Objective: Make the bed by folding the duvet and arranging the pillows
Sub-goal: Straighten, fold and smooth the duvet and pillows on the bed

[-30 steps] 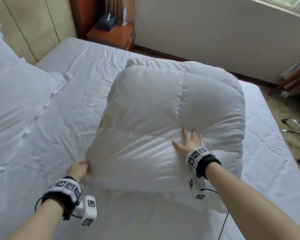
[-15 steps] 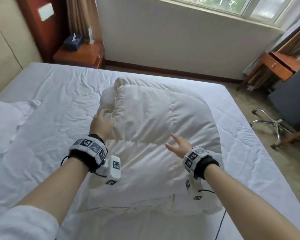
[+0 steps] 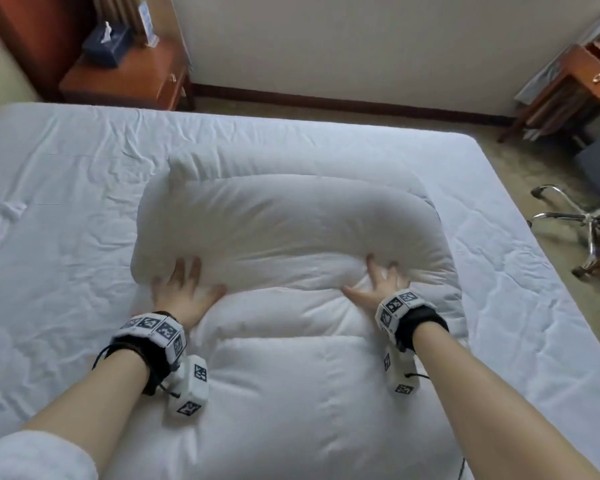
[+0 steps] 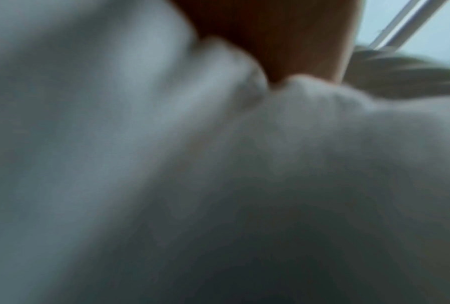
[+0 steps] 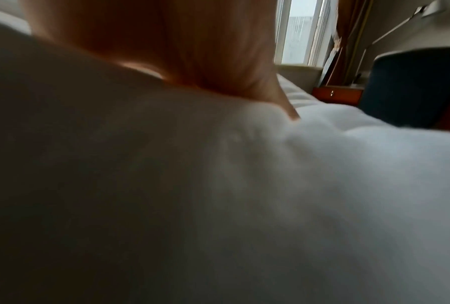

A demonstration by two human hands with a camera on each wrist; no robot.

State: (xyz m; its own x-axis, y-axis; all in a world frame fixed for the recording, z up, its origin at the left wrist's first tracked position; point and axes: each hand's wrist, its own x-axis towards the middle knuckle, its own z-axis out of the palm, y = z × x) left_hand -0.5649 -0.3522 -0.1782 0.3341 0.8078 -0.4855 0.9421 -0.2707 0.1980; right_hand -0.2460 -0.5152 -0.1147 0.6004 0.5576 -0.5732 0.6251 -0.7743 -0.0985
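wood nightstand (image 3: 125, 76) top-left by wall, blue tissue box (image 3: 107, 43) on it, desk w/ drawer (image 3: 584, 69) right, chrome chair base (image 3: 582, 225) on carpet

Both wrist views blurred; fingertips (image 3: 369, 263) sunk into duvet (image 3: 291, 230).

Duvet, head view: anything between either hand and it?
Nothing visible. The left hand and right hand both press spread fingers directly on the puffy white folded duvet, which lies on the white-sheeted bed. No other object sits between hands and duvet.
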